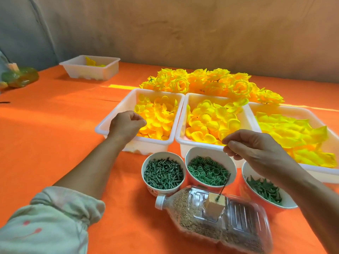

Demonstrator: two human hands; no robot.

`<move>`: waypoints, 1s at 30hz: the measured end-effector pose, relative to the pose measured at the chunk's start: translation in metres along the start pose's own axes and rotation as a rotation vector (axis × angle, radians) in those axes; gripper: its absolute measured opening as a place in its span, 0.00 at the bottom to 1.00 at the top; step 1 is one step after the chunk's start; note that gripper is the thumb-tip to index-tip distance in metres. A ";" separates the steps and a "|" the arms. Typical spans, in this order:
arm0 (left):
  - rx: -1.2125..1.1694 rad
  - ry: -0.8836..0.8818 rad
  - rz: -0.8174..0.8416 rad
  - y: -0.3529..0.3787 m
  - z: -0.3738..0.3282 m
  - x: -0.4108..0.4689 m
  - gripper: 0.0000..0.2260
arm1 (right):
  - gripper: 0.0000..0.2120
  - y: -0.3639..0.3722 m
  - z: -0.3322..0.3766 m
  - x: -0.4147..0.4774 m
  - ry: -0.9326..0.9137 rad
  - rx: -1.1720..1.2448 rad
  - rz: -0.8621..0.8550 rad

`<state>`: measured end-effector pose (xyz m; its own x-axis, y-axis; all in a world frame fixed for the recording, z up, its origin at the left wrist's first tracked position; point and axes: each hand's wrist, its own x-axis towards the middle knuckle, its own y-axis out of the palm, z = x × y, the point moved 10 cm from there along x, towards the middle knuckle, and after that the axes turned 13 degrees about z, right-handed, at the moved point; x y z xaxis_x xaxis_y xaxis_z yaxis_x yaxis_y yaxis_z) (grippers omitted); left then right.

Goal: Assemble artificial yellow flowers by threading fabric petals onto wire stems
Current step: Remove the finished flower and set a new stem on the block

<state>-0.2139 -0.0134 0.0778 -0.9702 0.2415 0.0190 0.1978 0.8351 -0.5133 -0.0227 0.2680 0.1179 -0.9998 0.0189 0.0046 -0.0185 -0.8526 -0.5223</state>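
Yellow petals (156, 118), orange tablecloth (55, 125)

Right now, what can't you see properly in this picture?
All in the head view:
1. Left hand: its curled fingers hide whether it holds anything.
2. Right hand: anything pinched in its fingertips is too small to tell.
3. Right tray: cut off by the right edge.
4. Green lump, far left: blurred and cut by the left edge.
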 end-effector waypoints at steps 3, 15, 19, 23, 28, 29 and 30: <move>0.177 0.172 -0.012 0.011 -0.024 -0.018 0.05 | 0.10 0.012 0.013 -0.004 -0.038 0.003 0.056; 0.800 0.278 0.369 0.084 -0.041 -0.074 0.09 | 0.07 0.041 0.026 -0.029 -0.024 -0.001 0.109; 0.918 0.244 0.306 0.089 -0.038 -0.076 0.10 | 0.07 0.039 0.028 -0.038 -0.032 -0.066 0.069; 0.918 0.201 0.274 0.089 -0.034 -0.074 0.10 | 0.10 0.044 0.018 -0.041 -0.050 -0.068 0.072; 0.955 0.167 0.250 0.092 -0.032 -0.074 0.11 | 0.08 0.050 0.005 -0.041 -0.070 0.022 0.095; 0.968 0.156 0.246 0.093 -0.031 -0.074 0.12 | 0.08 0.050 0.005 -0.041 -0.077 0.039 0.093; 0.983 0.144 0.245 0.093 -0.031 -0.074 0.12 | 0.08 0.050 0.003 -0.041 -0.081 0.050 0.093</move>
<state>-0.1197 0.0620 0.0550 -0.8797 0.4624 -0.1112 0.1230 -0.0046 -0.9924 0.0172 0.2231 0.0947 -0.9944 -0.1018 0.0280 0.0758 -0.8736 -0.4808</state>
